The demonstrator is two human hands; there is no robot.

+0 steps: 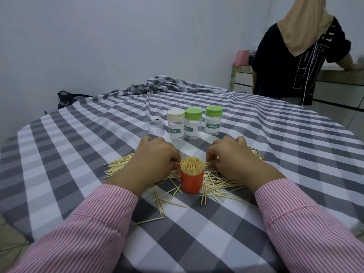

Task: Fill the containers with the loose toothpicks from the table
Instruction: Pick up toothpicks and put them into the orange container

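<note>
Striped sleeves (94, 223) reached across the counter (59, 154); the left hand (151, 160) pinched loose toothpicks (118, 164) beside the packed orange cup (192, 181), and the right hand (234, 160) pinched more. Forcing these in could tip the cup or spill sticks; the jars (192, 123) behind stayed capped.

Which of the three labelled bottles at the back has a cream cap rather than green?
The leftmost labelled bottle, next to the clear cup. The two bottles to its right have green caps.
</note>
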